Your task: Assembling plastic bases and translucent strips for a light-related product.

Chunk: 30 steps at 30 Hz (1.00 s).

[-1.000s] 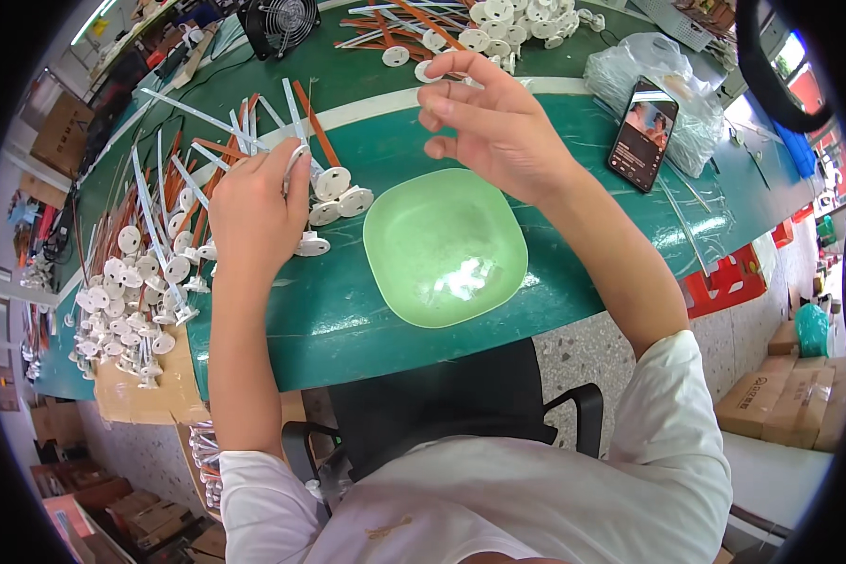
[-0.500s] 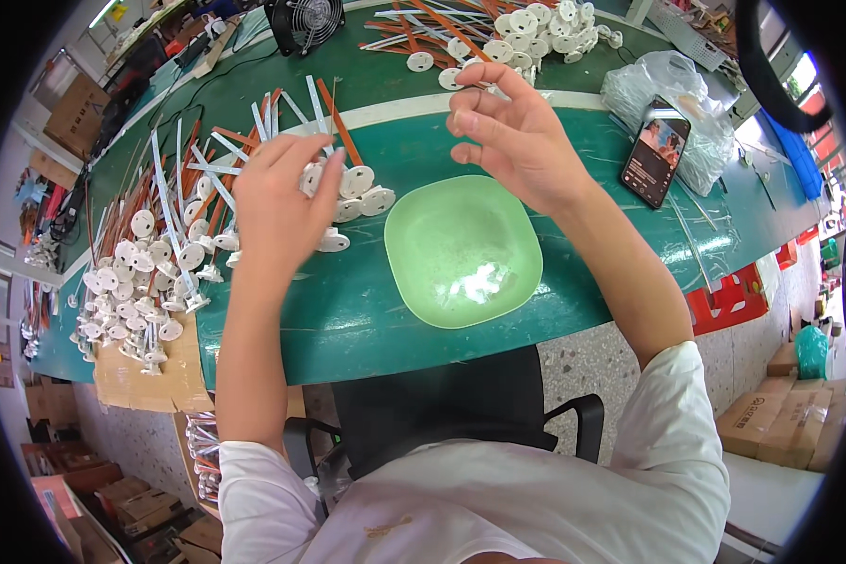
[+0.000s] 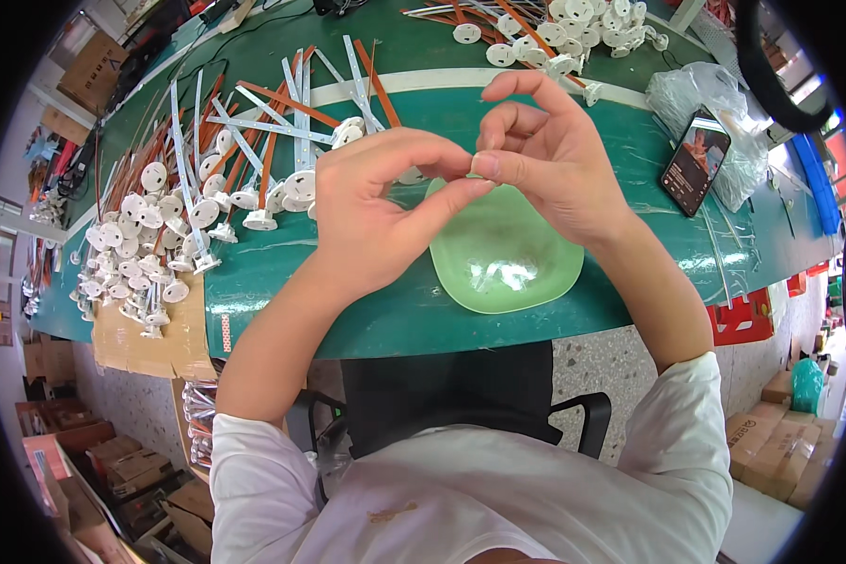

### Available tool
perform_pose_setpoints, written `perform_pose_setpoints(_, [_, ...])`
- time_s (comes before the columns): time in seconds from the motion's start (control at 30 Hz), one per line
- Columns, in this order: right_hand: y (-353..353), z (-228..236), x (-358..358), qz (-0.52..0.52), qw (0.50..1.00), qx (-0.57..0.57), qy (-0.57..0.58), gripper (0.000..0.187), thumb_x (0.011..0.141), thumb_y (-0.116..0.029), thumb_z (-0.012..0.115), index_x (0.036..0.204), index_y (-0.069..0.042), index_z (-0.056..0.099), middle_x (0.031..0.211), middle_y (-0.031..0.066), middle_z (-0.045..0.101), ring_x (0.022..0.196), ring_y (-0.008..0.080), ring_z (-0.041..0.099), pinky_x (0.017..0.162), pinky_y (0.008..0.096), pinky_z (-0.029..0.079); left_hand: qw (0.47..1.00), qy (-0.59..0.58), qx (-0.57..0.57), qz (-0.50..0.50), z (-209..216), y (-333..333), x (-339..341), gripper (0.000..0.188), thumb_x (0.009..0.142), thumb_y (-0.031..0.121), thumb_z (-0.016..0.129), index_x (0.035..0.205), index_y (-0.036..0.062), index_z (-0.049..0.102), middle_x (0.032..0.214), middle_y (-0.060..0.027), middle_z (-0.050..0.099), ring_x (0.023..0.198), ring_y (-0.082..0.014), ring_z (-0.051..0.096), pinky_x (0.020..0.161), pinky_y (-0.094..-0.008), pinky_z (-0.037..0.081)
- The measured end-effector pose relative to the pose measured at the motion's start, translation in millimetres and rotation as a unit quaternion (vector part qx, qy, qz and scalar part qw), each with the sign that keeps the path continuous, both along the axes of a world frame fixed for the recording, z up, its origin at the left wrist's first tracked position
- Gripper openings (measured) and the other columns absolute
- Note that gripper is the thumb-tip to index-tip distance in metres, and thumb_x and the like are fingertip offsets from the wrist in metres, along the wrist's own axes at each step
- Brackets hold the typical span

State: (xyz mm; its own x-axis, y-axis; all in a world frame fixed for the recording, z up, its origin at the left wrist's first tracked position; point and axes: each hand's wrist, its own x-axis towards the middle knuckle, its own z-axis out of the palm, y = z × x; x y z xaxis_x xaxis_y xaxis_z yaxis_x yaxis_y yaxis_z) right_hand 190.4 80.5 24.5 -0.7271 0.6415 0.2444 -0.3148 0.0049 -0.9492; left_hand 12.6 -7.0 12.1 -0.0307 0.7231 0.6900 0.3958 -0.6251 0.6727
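Note:
My left hand (image 3: 378,209) and my right hand (image 3: 562,169) meet above the far side of a light green square plate (image 3: 512,268). Thumb and fingertips are pinched together on both. Whatever lies between the fingertips is hidden or too small to name. The right hand's other fingers curl loosely upward. Just beyond my left hand lie white round perforated caps (image 3: 299,186) with wires and flat strips, some orange-brown (image 3: 378,85), some pale with small dots (image 3: 268,127).
A large heap of white caps (image 3: 136,249) covers the table's left end; another pile (image 3: 573,28) lies at the far side. To the right a lit phone (image 3: 697,162) leans against a clear plastic bag (image 3: 714,99). A black chair (image 3: 446,395) stands at the near edge.
My left hand has left the strips and moved right to meet my right hand. Their fingertips now touch or nearly touch. The whole view has shifted slightly.

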Motion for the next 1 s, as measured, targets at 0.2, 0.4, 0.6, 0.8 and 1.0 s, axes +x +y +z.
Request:
perform_pose_setpoints(0.2, [-0.7, 1.5, 0.2, -0.046, 0.999, 0.016, -0.002, 0.050, 0.080, 0.005, 0.076, 0.121, -0.005, 0.050, 0.090, 0.0014, 0.058, 0.087, 0.0103, 0.058, 0.079, 0.0256, 0.050, 0.999, -0.039, -0.035, 0.001, -2.6, -2.6, 0.5, 0.010, 0.080, 0.004, 0.077, 0.088, -0.0011, 0.073, 0.077, -0.0090, 0.073, 0.070, -0.0151, 0.070, 0.065, -0.0270, 0.055])
perform_pose_setpoints(0.4, [-1.1, -0.7, -2.2, -0.109, 0.991, 0.077, -0.020, 0.043, 0.079, 0.005, 0.077, 0.114, -0.005, 0.054, 0.089, 0.0003, 0.058, 0.086, 0.0090, 0.057, 0.080, 0.0252, 0.049, 0.996, -0.061, -0.060, -0.002, -5.1, -1.6, 3.3, 0.010, 0.086, 0.004, 0.070, 0.093, -0.0013, 0.074, 0.078, -0.0113, 0.075, 0.073, -0.0163, 0.074, 0.067, -0.0260, 0.058])
perform_pose_setpoints(0.6, [-1.2, -2.3, -4.6, -0.132, 0.986, 0.101, -0.032, 0.040, 0.078, 0.004, 0.078, 0.111, -0.004, 0.056, 0.088, 0.0002, 0.058, 0.085, 0.0083, 0.056, 0.079, 0.0250, 0.049, 0.996, -0.057, -0.067, 0.008, -5.8, 0.1, 2.2, 0.009, 0.086, 0.004, 0.069, 0.092, -0.0019, 0.073, 0.077, -0.0108, 0.074, 0.071, -0.0158, 0.074, 0.065, -0.0256, 0.058])
perform_pose_setpoints(0.8, [-2.9, -3.6, -5.0, -0.139, 0.985, 0.099, -0.042, 0.039, 0.078, 0.003, 0.079, 0.109, -0.004, 0.057, 0.089, -0.0002, 0.058, 0.085, 0.0079, 0.056, 0.079, 0.0245, 0.048, 0.997, -0.037, -0.061, 0.021, -5.8, 0.5, 1.4, 0.008, 0.085, 0.004, 0.069, 0.089, -0.0017, 0.073, 0.076, -0.0102, 0.074, 0.070, -0.0154, 0.074, 0.064, -0.0250, 0.057])
perform_pose_setpoints(1.0, [-4.9, -4.2, -5.2, -0.141, 0.984, 0.104, -0.045, 0.039, 0.077, 0.003, 0.079, 0.109, -0.004, 0.057, 0.089, -0.0006, 0.057, 0.085, 0.0078, 0.055, 0.079, 0.0243, 0.048, 0.998, -0.028, -0.053, 0.035, -5.2, -0.4, 1.9, 0.006, 0.083, 0.003, 0.069, 0.086, -0.0007, 0.073, 0.073, -0.0090, 0.074, 0.068, -0.0152, 0.073, 0.061, -0.0249, 0.056])
